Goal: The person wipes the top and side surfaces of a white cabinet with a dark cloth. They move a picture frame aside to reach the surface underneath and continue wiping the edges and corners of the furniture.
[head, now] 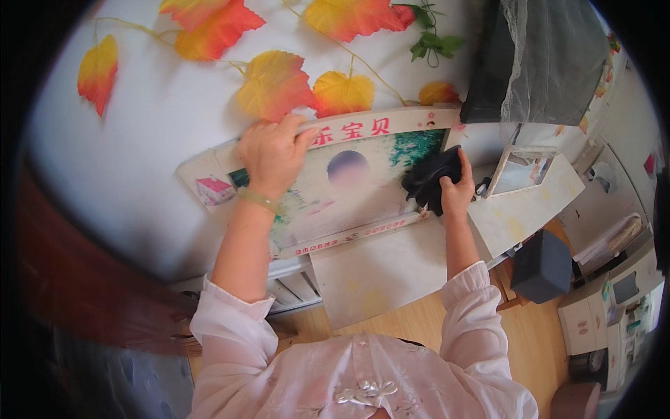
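A large pale picture frame [424,118] with red printed writing stands tilted on a light tabletop, near the white wall. My left hand [275,154] grips its top edge towards the left, thumb over the front. A bangle circles that wrist. In my right hand [456,186] is a bunched black cloth [432,178], held against the right part of the framed picture [319,209]. The cloth hides that part of the picture and some of the frame's right side.
Artificial autumn leaves [277,84] hang on the wall. At right are a small framed photo [523,170], a dark lace-covered screen [555,68], a dark grey box-shaped object [542,267] and a white cabinet [586,327]. A white radiator [293,288] is below the frame.
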### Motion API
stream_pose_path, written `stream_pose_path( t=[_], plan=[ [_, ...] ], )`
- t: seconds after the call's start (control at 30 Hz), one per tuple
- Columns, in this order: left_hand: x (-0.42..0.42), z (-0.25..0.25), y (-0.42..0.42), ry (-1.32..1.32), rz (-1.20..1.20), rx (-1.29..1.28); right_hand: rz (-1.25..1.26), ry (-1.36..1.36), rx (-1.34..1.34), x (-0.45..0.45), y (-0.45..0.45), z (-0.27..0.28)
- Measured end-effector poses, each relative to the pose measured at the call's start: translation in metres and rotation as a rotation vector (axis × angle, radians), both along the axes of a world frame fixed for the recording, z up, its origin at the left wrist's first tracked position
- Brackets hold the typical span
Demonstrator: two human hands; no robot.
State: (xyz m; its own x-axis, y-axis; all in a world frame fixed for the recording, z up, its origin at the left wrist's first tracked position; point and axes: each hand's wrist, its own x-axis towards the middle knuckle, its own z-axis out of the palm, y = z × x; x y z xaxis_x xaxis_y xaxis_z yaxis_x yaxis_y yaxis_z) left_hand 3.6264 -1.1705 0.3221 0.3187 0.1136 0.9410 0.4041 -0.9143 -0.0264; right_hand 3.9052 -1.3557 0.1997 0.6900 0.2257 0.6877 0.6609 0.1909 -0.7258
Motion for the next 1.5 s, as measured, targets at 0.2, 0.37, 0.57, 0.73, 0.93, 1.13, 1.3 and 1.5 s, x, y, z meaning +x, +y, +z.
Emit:
stream_pose_path(
  t=[0.2, 0.37, 0.57, 0.73, 0.93, 1.13, 1.3, 1.5],
  plan=[
    [0.009, -0.002, -0.008, 0.019, 0.047, -0.060, -0.015, 0.018, -0.049, 0.009, -0.003, -0.005],
    [0.010, -0.004, -0.005, 0.030, 0.034, -0.026, -0.166, -0.202, -0.092, 0.001, 0.002, -0.015],
    [0.010, -0.008, 0.002, -0.011, -0.109, 0.123, -0.294, -0.254, -0.160, -0.026, 0.012, -0.055],
    [0.006, -0.010, -0.003, 0.031, -0.051, 0.170, -0.325, -0.232, -0.157, -0.035, 0.020, -0.071],
    [0.011, -0.018, -0.001, 0.011, -0.053, 0.106, -0.312, -0.253, -0.258, -0.088, 0.043, -0.120],
    [0.019, -0.019, 0.000, 0.014, -0.093, 0.071, -0.028, -0.432, -0.302, -0.159, 0.067, -0.146],
    [0.021, -0.018, 0.000, 0.029, -0.077, 0.097, 0.353, -0.727, -0.372, -0.191, 0.061, -0.144],
    [0.009, -0.015, 0.002, 0.103, -0.032, 0.172, 0.220, -0.812, -0.389, -0.146, 0.042, -0.135]
  ],
)
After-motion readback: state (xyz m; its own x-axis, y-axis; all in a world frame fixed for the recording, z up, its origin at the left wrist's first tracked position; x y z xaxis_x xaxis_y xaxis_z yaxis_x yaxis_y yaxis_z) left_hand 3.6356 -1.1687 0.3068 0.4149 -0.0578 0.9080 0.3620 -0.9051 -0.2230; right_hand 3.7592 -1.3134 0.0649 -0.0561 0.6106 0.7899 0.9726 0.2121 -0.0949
